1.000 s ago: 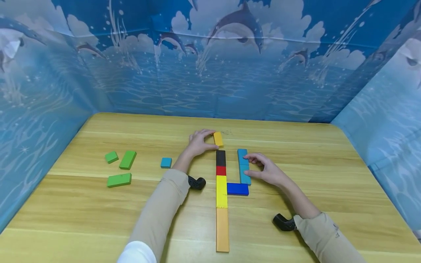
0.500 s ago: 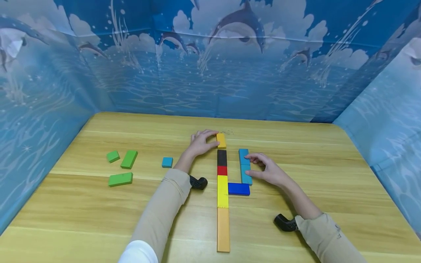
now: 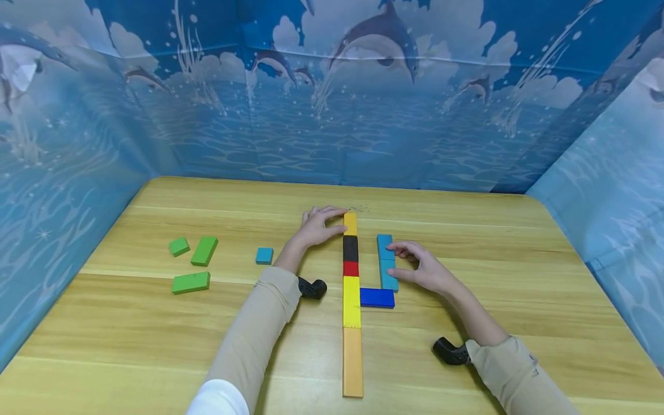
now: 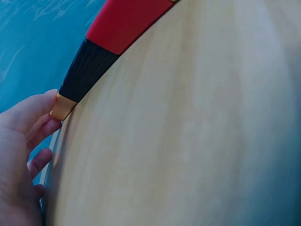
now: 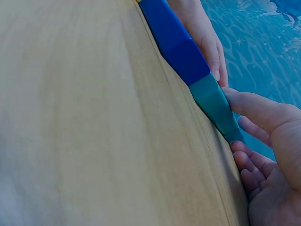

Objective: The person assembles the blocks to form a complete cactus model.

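From the head, with twelve o'clock at the far edge, the left hand (image 3: 316,229) reaches in from seven o'clock, thumb and forefinger pinching the orange block (image 3: 350,223) at the column's twelve-o'clock end, against the black block (image 3: 350,249). The right hand (image 3: 422,270) comes from four, thumb and forefinger spread along the three-o'clock side of two light-blue blocks (image 3: 385,263). The right wrist view shows lower fingers (image 5: 251,181) loosely bent, mostly hidden from the head, where alone the green blocks (image 3: 204,251) appear, toward nine.
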Demonstrator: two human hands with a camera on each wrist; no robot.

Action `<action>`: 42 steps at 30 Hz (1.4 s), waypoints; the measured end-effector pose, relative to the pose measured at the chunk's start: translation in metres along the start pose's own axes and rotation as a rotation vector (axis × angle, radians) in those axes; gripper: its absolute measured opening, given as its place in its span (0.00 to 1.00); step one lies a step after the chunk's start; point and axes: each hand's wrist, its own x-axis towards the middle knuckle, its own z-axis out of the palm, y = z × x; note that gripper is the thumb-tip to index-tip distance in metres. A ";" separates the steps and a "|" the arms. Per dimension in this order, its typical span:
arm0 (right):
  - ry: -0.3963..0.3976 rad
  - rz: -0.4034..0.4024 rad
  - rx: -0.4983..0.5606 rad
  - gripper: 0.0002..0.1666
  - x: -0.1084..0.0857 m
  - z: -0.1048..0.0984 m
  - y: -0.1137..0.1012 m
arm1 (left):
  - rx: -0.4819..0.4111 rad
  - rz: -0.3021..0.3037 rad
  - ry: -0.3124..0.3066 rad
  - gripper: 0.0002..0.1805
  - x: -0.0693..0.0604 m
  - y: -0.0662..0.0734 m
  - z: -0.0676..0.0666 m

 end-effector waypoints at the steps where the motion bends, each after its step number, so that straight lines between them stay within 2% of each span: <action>1: 0.000 0.000 -0.002 0.29 -0.001 0.000 -0.004 | 0.001 0.001 -0.001 0.27 0.000 0.000 0.000; 5: -0.002 0.013 -0.002 0.29 -0.003 -0.001 -0.019 | -0.010 0.001 -0.004 0.27 0.001 0.000 0.000; 8: -0.003 0.019 -0.002 0.29 -0.004 -0.001 -0.022 | -0.030 0.012 0.000 0.27 0.001 -0.002 0.001; 10: -0.001 0.017 0.001 0.29 -0.003 -0.001 -0.018 | -0.041 0.022 0.004 0.28 0.001 -0.003 0.001; 11: 0.001 0.015 0.001 0.29 -0.002 -0.001 -0.014 | -0.041 0.045 0.014 0.29 0.004 -0.009 0.004; 17: 0.005 0.011 -0.007 0.29 0.002 0.000 0.007 | -0.037 0.052 0.020 0.28 0.004 -0.010 0.004; 18: 0.005 0.010 -0.005 0.30 0.002 0.000 0.008 | -0.035 0.033 0.011 0.28 0.001 -0.004 0.001; 25: 0.006 0.005 0.003 0.29 0.002 -0.001 0.008 | 0.018 0.016 -0.004 0.28 0.000 0.001 0.000; 28: 0.006 0.008 0.005 0.29 0.001 -0.001 0.008 | 0.000 0.012 -0.003 0.29 -0.001 0.001 -0.001; 31: 0.004 0.011 0.013 0.29 0.001 -0.001 0.009 | -0.070 0.020 0.042 0.28 -0.002 0.000 0.000; 37: -0.002 0.006 0.021 0.29 0.002 0.000 0.009 | -0.267 0.052 0.197 0.24 -0.009 0.000 -0.001; 42: 0.001 0.007 0.017 0.29 0.003 0.000 0.009 | -0.273 0.072 0.274 0.23 -0.023 0.008 -0.010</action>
